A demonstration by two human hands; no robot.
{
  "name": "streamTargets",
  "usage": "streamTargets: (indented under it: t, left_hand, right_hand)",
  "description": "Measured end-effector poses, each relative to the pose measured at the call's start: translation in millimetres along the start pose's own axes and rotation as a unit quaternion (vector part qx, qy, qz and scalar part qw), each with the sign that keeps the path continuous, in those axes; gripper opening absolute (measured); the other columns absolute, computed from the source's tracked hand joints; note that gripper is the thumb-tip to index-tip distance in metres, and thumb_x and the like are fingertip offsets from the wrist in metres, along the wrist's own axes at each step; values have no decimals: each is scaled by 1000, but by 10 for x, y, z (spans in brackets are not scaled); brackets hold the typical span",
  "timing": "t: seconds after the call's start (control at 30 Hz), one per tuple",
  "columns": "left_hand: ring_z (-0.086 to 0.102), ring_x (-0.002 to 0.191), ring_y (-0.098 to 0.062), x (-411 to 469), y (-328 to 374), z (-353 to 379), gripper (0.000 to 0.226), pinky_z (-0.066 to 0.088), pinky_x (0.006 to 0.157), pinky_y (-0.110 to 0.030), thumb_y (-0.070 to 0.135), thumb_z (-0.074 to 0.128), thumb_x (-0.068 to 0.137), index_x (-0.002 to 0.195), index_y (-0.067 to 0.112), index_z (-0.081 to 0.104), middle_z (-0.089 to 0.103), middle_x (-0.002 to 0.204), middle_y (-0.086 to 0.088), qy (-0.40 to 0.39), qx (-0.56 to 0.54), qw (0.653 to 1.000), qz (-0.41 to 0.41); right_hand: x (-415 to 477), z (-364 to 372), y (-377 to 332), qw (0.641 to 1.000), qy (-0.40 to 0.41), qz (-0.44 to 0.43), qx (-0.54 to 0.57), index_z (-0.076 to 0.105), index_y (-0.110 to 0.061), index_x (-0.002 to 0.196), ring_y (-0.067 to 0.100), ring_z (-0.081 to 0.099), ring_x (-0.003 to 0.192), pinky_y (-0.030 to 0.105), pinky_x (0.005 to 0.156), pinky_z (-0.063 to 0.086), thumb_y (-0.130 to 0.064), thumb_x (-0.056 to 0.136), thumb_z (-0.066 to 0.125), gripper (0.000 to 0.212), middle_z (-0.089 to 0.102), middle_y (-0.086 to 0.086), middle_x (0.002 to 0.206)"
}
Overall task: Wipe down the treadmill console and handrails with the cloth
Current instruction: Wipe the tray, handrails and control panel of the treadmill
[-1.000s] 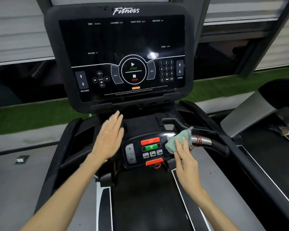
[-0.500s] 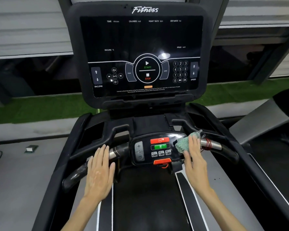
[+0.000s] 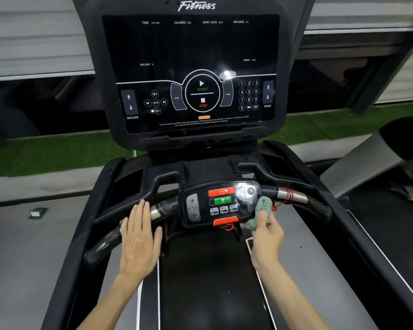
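Left hand [image 3: 138, 236] lies flat over the left handrail [image 3: 105, 244], fingers straight and empty. Right hand [image 3: 267, 236], at four o'clock of the control panel [image 3: 221, 203], pinches the cloth [image 3: 260, 210] against it.

Soft, even light from overhead, rather dim all round. One bright white glare spot sits on the tall glossy black console screen [image 3: 193, 48], just right of its centre, and a paler sheen smears the small black oval button panel [image 3: 221, 203] below the screen. Shadows are faint. Wide-angle bending curves the pale grey slatted wall [image 3: 34, 36] left of the screen. Up right of the screen, the corner smears into blur.
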State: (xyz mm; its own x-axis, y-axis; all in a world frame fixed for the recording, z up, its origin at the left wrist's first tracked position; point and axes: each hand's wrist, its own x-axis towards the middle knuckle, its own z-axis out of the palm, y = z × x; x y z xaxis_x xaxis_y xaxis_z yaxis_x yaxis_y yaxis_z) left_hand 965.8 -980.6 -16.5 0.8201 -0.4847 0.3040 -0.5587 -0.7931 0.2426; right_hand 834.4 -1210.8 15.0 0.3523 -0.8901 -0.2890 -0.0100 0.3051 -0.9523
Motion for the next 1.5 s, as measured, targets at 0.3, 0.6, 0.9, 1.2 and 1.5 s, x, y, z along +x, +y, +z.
streamTargets:
  t: [0.3,0.6,0.9,1.2,1.5]
  left_hand:
    - [32,142,-36,-2,3,40,66,28,113,-55,36,33,95,149,-2,27,32,155,-20,-2,-2,1000,-3]
    - [31,143,-36,0,8,37,68,26,114,-55,38,30,95,150,-1,26,31,156,-19,-12,-10,1000,-13]
    - [31,143,-35,13,14,37,68,27,113,-56,39,31,94,149,-1,28,32,155,-19,-19,-17,1000,-15]
    - [31,143,-33,11,-25,39,66,26,115,-54,38,30,95,150,1,28,31,156,-17,-16,-18,1000,-9]
    - [30,144,-31,3,-16,30,65,26,116,-54,37,30,96,149,1,29,32,155,-16,-9,-31,999,-8]
  right_hand:
    - [-393,262,68,994,-4,104,26,63,-6,72,16,50,70,32,70,45,-19,91,63,23,58,7,75]
    - [-341,204,-52,994,-13,92,-59,68,-8,67,14,67,75,26,62,54,-21,84,74,22,72,8,77]
    - [-612,224,-232,771,-67,-261,-577,62,-4,81,26,65,69,26,55,38,-37,100,43,42,66,11,74]
    - [-341,-61,-374,816,-61,-253,-516,46,-12,103,20,57,66,21,49,33,-38,90,62,34,58,2,80]
    - [-306,60,92,716,-165,-524,-431,63,-5,122,16,54,66,24,60,49,-22,92,60,35,58,6,80]
